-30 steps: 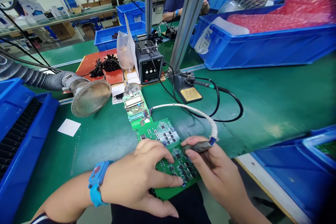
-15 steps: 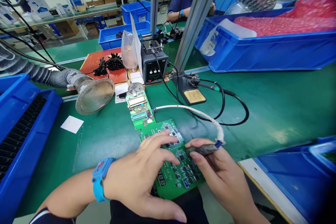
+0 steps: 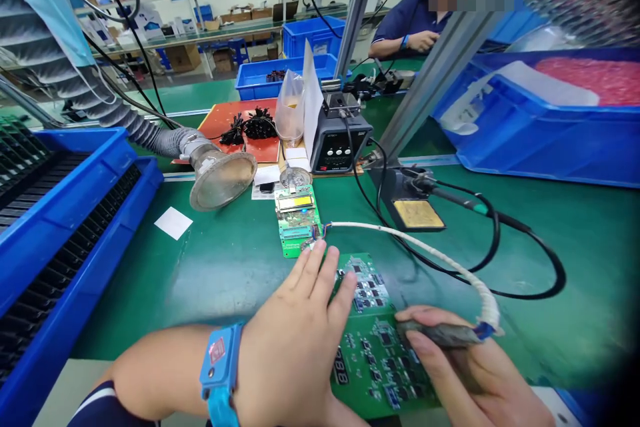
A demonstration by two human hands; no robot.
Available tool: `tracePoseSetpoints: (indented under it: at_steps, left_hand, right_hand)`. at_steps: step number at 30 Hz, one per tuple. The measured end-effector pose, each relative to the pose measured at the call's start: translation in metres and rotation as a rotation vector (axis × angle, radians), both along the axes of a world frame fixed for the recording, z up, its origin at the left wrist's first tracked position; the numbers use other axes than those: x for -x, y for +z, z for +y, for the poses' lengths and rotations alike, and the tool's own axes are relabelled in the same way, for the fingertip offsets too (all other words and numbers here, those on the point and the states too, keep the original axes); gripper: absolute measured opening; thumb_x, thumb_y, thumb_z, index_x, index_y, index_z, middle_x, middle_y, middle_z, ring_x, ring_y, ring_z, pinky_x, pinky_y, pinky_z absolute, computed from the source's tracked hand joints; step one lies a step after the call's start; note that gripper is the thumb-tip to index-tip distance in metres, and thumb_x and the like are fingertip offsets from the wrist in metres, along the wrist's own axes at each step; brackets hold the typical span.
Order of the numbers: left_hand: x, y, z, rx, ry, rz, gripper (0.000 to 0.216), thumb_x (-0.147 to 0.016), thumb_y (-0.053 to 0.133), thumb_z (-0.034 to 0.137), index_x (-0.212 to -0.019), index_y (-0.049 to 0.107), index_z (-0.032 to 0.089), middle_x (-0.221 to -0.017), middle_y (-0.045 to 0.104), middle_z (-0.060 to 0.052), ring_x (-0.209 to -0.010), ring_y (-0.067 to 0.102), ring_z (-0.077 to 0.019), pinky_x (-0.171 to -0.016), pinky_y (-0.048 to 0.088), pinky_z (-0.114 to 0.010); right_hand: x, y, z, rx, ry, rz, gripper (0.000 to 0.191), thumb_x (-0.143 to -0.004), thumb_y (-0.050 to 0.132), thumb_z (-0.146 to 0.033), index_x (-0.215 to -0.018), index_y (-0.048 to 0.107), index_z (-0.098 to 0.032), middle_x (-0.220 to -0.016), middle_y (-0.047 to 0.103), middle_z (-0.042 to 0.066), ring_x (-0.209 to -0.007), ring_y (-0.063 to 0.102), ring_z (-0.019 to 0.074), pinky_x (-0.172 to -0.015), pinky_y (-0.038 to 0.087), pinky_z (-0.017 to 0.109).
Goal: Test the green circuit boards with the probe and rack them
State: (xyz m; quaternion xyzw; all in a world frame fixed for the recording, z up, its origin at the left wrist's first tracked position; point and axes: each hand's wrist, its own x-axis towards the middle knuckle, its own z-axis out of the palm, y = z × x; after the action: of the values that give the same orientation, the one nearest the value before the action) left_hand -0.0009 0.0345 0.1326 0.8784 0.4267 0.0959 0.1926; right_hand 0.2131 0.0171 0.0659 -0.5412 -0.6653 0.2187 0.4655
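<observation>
A: Where is the left hand (image 3: 300, 340)?
B: It lies flat on the large green circuit board (image 3: 380, 353), fingers spread and pointing away from the person; a blue wrist strap (image 3: 220, 370) sits just behind it; the board lies on the green counter (image 3: 225, 267) under both hands, at the near edge.
A: And the right hand (image 3: 475, 380)?
B: Just to the right of the left one, over the board's right side; thumb and fingers pinch a grey probe (image 3: 437, 333), its tip pointing toward the left hand and low over the board; I cannot tell which part it touches.
A: What runs off the probe?
B: A white sleeved cable (image 3: 425, 253) arcs out from the right hand and back leftward to a small board with a display (image 3: 297, 217), which lies just beyond the left fingertips.
A: Further out?
B: Beyond the right hand is a soldering iron stand (image 3: 417, 213) with a yellow sponge; beyond that, a grey soldering station (image 3: 340, 140); beyond and left of the left hand are a fume funnel (image 3: 220, 177) on a ribbed hose, a white paper slip (image 3: 173, 222) and a blue crate (image 3: 60, 213); far beyond both hands, a co-worker in a dark blue shirt (image 3: 405, 20) is at another counter.
</observation>
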Motion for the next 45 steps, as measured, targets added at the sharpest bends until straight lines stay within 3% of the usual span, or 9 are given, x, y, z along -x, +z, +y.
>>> tracePoseSetpoints:
  at_steps: [5,14,19,23,28,32,35,39,45]
  left_hand:
    - [-0.004,0.007,0.001,0.108,0.022,0.064,0.119,-0.064,0.057,0.083,-0.149,0.021,0.009,-0.155,-0.002,-0.02,-0.142,-0.005,-0.0335,-0.117,0.008,-0.048]
    - [-0.014,0.004,0.004,0.084,0.018,0.145,0.126,-0.056,0.071,0.075,-0.147,0.023,0.002,-0.152,0.006,-0.031,-0.141,0.005,-0.0423,-0.114,0.016,-0.056]
    - [0.0,0.011,0.008,0.067,-0.056,0.067,0.12,-0.051,0.075,0.073,-0.147,0.031,0.016,-0.152,0.016,-0.03,-0.139,0.012,-0.0496,-0.107,0.025,-0.065]
    - [0.049,0.016,0.003,0.052,-0.04,-0.005,0.119,-0.052,0.077,0.07,-0.148,0.019,0.031,-0.154,0.012,-0.018,-0.139,0.016,-0.0475,-0.101,0.037,-0.063]
    - [0.115,-0.022,0.0,0.206,0.21,0.074,0.118,-0.055,0.084,0.056,-0.147,0.014,0.034,-0.154,0.008,-0.016,-0.138,0.023,-0.0475,-0.1,0.038,-0.063]
    - [0.131,-0.063,0.004,0.303,0.263,0.19,0.115,-0.051,0.089,0.048,-0.146,0.027,0.026,-0.153,0.014,-0.022,-0.138,0.015,-0.0521,-0.102,0.031,-0.068]
    - [0.117,-0.065,0.004,0.216,0.283,0.178,0.111,-0.058,0.08,0.064,-0.146,0.028,0.02,-0.154,0.005,-0.027,-0.137,0.0,-0.0555,-0.101,0.022,-0.074]
    - [0.063,-0.032,-0.002,-0.066,0.25,-0.067,0.071,-0.086,0.05,0.065,-0.142,0.033,0.024,-0.158,0.005,-0.016,-0.143,-0.004,-0.043,-0.107,0.018,-0.07]
    - [-0.006,-0.013,0.0,0.002,0.02,-0.151,0.084,-0.071,0.065,0.072,-0.133,0.049,0.019,-0.153,0.028,-0.016,-0.142,0.007,-0.0441,-0.108,0.015,-0.07]
  right_hand:
    - [-0.003,-0.002,0.0,-0.007,0.005,-0.01,0.01,-0.087,0.058,-0.027,-0.097,0.06,-0.026,-0.09,0.069,0.0,-0.081,0.069,0.0116,-0.075,0.055,0.011]
    - [0.002,0.004,0.0,-0.011,-0.021,0.007,0.01,-0.086,0.06,-0.028,-0.095,0.062,-0.027,-0.088,0.071,-0.001,-0.08,0.069,0.0117,-0.074,0.055,0.012]
    - [-0.004,0.013,0.007,0.096,-0.06,0.158,0.014,-0.085,0.062,-0.034,-0.096,0.064,-0.026,-0.087,0.073,0.002,-0.076,0.07,0.0152,-0.068,0.058,0.017]
    - [0.003,0.025,0.032,0.122,-0.142,0.325,0.022,-0.085,0.062,-0.042,-0.099,0.062,-0.025,-0.087,0.074,0.004,-0.076,0.07,0.0165,-0.069,0.058,0.023]
    - [0.022,0.022,0.066,0.22,0.002,0.434,0.032,-0.08,0.065,-0.048,-0.098,0.06,-0.021,-0.095,0.073,0.008,-0.09,0.07,0.0214,-0.082,0.057,0.034]
    - [0.027,0.013,0.07,0.275,0.027,0.397,0.033,-0.081,0.062,-0.047,-0.1,0.059,-0.02,-0.095,0.072,0.009,-0.092,0.069,0.022,-0.083,0.056,0.036]
    - [0.027,0.012,0.066,0.275,0.029,0.392,0.031,-0.082,0.061,-0.046,-0.099,0.057,-0.021,-0.093,0.072,0.009,-0.092,0.069,0.0223,-0.083,0.056,0.037]
    - [0.027,0.014,0.064,0.279,0.031,0.379,0.03,-0.083,0.061,-0.046,-0.099,0.056,-0.021,-0.095,0.072,0.01,-0.093,0.069,0.0221,-0.084,0.056,0.037]
    - [0.024,0.011,0.065,0.236,0.059,0.289,0.029,-0.085,0.058,-0.044,-0.103,0.056,-0.021,-0.097,0.071,0.009,-0.092,0.068,0.021,-0.083,0.056,0.035]
